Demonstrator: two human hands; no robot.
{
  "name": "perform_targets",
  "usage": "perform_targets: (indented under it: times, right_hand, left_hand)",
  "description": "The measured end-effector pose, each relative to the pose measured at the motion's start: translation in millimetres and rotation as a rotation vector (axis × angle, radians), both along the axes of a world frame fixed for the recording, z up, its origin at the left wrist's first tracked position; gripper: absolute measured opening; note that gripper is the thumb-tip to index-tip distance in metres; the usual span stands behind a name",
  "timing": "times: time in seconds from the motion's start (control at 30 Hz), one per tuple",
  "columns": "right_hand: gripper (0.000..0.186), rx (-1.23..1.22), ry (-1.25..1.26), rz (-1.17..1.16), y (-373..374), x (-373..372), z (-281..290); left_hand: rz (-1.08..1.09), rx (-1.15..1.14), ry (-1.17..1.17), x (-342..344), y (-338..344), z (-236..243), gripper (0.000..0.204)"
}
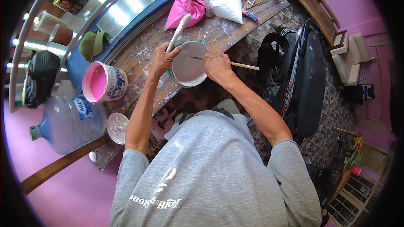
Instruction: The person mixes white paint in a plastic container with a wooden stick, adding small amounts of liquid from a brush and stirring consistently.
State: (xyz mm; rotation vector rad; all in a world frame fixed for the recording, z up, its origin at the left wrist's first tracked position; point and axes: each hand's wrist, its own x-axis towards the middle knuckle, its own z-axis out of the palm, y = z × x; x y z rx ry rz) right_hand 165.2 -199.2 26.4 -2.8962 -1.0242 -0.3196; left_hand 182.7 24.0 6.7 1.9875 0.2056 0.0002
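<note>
In front of me, at the edge of the wooden table, stands a round bucket point(189, 69) of greyish-pink, paint-like liquid. My left hand point(161, 60) is closed round a stick point(179, 33) at the bucket's left rim; its raised upper end is coated in a pale, thick layer. Over the right rim, my right hand point(218, 66) grips a thin wooden stick point(246, 66). One end points in over the liquid, while the other sticks out to the right. Whether its inner tip touches the liquid I cannot tell.
Pink paint fills a white bucket point(116, 85) on the left, near a small tub point(118, 135) and a large water bottle point(67, 122). A pink bag point(184, 12) and a white bag point(223, 2) lie at the back. A motorbike point(305, 80) stands close on the right.
</note>
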Motion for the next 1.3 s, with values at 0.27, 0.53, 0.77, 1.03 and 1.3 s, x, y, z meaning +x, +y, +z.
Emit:
perform_targets:
  times: [0.27,0.53,0.77,1.03,1.3]
  right_hand:
    - [0.015,0.180,0.203,0.001,-1,-5,5]
    - [0.015,0.161,0.215,0.020,-2,-6,9]
    - [0.017,0.064,0.220,0.040,-4,-10,9]
    - [0.016,0.066,0.238,-0.029,-3,-1,14]
    - [0.014,0.111,0.169,0.074,-8,-2,7]
  left_hand:
    - [0.013,0.003,-0.011,-4,-2,2,0.036]
    - [0.014,-0.030,0.027,-8,-5,13,0.030]
    - [0.025,0.015,-0.004,-8,-5,13,0.033]
    - [0.040,-0.013,0.009,-4,-1,3,0.030]
    - [0.017,-0.001,-0.009,-5,-1,9,0.031]
